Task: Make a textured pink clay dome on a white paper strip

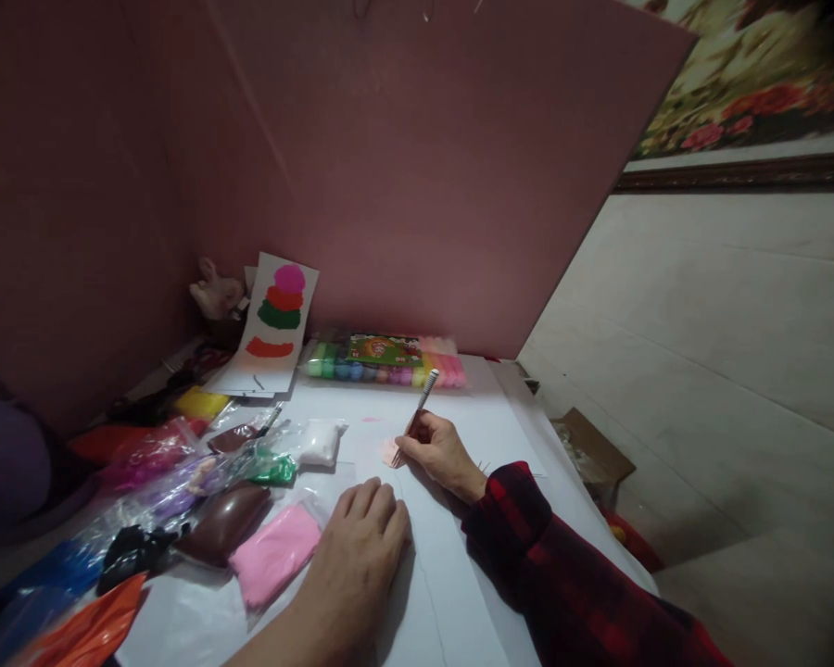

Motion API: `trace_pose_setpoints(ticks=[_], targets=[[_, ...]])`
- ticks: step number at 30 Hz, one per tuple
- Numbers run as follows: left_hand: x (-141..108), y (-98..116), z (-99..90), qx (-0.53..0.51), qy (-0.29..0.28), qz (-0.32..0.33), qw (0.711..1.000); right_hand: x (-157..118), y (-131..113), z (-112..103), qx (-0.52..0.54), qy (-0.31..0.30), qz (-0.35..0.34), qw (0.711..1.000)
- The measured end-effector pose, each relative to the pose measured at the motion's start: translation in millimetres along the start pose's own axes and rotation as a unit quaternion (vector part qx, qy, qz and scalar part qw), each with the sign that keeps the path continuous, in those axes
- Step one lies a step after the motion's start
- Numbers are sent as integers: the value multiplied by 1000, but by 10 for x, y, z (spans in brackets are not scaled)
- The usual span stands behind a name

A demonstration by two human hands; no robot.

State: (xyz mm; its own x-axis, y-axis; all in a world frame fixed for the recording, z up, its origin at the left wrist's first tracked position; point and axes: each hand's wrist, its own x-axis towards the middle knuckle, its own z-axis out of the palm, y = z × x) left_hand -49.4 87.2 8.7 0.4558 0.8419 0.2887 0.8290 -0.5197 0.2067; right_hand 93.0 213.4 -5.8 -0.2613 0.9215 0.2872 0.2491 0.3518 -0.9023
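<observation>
while the right hand is gripping the striped tool, the left hand, lying open toward seven o'clock, should be steadying the paper beneath the peach patch.

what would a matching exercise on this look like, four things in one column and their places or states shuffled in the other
Column one
1. right hand
2. left hand
3. card with painted shapes
4. multicoloured pack

Column two
A. lying down, beyond both hands
B. resting with its back up on the white paper
C. propped at a slant, at the back left
D. gripping a striped tool

Right pairs: 1-D, 2-B, 3-C, 4-A
</observation>
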Motion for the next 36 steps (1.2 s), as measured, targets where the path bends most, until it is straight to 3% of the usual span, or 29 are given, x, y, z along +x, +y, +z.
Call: trace_pose_setpoints(ticks=[16, 24, 36], targets=[[-2, -4, 12, 4, 19, 9, 1000, 86, -24, -141, -26, -38, -14, 999], [12, 6, -24, -4, -12, -6, 1000, 213, -9, -163, -38, -37, -31, 998], [8, 11, -15, 0, 0, -4, 1000, 326, -20, -114, -41, -20, -43, 998]])
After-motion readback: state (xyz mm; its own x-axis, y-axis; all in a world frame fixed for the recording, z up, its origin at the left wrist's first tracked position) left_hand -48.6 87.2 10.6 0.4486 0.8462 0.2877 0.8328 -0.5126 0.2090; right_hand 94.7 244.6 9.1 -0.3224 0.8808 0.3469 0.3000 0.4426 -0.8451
